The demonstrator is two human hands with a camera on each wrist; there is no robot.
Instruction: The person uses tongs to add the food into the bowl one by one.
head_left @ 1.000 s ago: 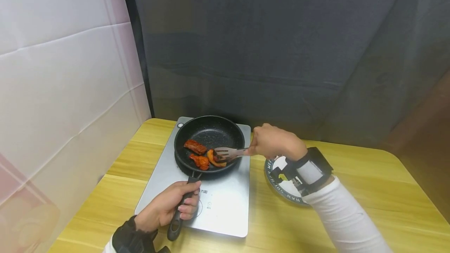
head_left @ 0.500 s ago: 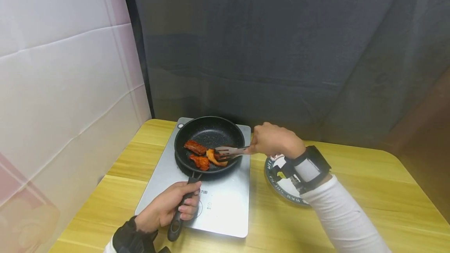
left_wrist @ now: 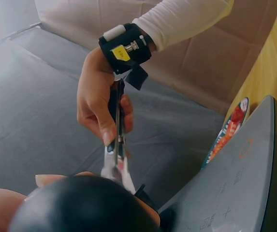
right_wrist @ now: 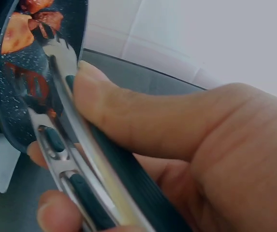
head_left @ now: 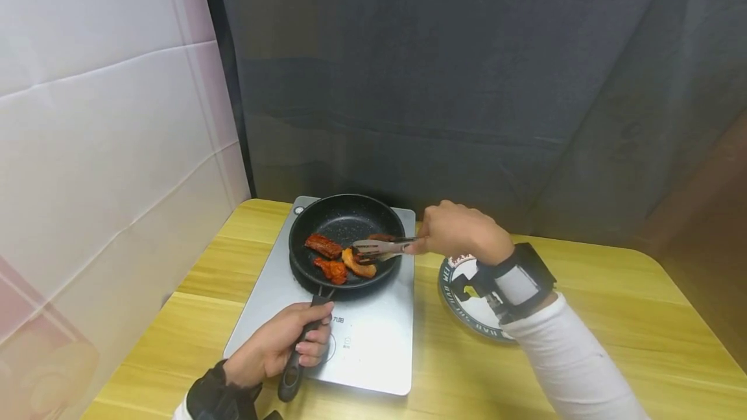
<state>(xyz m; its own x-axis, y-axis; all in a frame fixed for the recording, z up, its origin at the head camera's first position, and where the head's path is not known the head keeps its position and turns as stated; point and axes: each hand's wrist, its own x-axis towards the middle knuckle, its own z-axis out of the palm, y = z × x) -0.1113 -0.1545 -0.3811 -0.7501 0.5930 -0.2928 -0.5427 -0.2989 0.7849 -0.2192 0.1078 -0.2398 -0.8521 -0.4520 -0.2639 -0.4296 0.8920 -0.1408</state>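
Right hand [head_left: 458, 232] squeezes tongs [head_left: 382, 246] pointing left at the meat [head_left: 358, 263]; left hand [head_left: 274, 342] grips the pan [head_left: 344, 219] handle, nearer

left hand [head_left: 274, 345] fingers curled in a grip; right hand [head_left: 461, 233] pinching, arm extended

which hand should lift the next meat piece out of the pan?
Right, likely. The right hand grips the metal tongs, tips over the reddish meat pieces in the black frying pan. The left hand grips the pan's black handle.
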